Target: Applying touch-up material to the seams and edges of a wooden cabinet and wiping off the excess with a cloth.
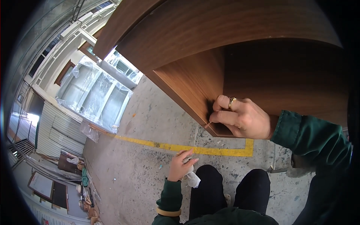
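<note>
A dark brown wooden cabinet (pixel 189 80) with an open compartment fills the upper right. My right hand (pixel 245 118), with a ring on one finger, is closed in a pinch at the compartment's lower front corner. A short, thin, brownish stick (pixel 207 125) pokes out of its fingertips and meets the panel's edge; its exact kind is too small to tell. Lower down, over the floor, my left hand (pixel 180 165) curls around a crumpled white cloth or tissue (pixel 193 179), away from the cabinet. Part of the cloth hangs below the fingers.
A yellow line (pixel 168 146) runs across the speckled concrete floor (pixel 138 172). Plastic-wrapped, pale furniture (pixel 95 92) stands at the left. Along the far left wall lie assorted items (pixel 84 180). A metal leg or bracket (pixel 277 170) stands near my right knee.
</note>
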{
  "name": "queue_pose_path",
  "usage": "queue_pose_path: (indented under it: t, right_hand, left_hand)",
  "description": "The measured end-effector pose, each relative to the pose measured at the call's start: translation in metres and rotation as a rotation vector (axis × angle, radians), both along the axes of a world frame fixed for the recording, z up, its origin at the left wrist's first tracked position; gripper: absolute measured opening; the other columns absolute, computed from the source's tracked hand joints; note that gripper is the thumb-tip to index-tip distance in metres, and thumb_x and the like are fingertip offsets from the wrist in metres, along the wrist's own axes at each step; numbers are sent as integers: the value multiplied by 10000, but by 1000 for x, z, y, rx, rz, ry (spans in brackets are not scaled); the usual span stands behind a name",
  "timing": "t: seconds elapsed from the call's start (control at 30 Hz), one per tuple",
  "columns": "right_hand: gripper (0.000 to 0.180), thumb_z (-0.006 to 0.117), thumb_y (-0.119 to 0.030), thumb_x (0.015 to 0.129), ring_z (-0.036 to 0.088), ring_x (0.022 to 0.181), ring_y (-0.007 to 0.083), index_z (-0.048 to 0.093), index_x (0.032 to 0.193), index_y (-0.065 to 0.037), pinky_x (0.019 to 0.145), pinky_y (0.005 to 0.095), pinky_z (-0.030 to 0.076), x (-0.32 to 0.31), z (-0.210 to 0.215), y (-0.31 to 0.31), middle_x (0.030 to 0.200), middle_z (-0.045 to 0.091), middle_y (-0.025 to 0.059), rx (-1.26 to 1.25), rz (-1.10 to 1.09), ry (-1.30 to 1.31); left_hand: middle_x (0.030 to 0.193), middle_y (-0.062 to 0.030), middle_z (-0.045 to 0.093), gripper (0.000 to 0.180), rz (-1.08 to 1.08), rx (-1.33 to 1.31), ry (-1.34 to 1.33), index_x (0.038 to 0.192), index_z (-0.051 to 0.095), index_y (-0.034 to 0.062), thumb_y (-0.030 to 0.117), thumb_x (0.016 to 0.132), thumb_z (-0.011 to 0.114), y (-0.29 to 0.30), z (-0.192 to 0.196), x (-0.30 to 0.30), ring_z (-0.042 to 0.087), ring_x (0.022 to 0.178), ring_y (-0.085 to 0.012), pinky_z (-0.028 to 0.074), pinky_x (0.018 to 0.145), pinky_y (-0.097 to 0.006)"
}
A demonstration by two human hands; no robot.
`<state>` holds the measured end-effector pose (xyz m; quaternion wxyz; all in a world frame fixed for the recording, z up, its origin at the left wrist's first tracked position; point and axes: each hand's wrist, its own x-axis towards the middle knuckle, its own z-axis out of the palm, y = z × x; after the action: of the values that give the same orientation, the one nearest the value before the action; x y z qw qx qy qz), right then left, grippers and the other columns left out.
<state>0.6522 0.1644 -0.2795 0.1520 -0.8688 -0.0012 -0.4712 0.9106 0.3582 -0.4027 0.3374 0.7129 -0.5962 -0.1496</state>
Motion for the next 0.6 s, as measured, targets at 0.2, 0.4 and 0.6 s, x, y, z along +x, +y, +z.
queue_pose_path:
  t: [0.2,0.4,0.6]
  right_hand:
    - [134,688,33,772,629,718,224,665,884,-39,603,306,578,7,13,-6,899,548,85,8,21,-120]
    - [131,691,26,776,632,751,212,691,887,-43,631,303,584,0,-2,-4,898,547,76,-24,-29,-9]
    - [112,682,39,795,643,791,215,693,888,-22,667,306,569,7,12,-17,912,579,83,58,79,-140]
  left_hand:
    - [980,-121,649,423,-1,-9,11,1121,645,-14,112,745,793,-4,0,1,650,882,-221,508,773,-296]
    - [1000,-125,651,411,-47,-25,-9,1110,644,-18,104,745,789,-12,5,-2,649,886,-236,507,778,-299]
    - [1008,-129,651,401,-34,-35,-20,1098,649,-25,108,746,787,-10,11,-1,650,884,-244,506,784,-303]
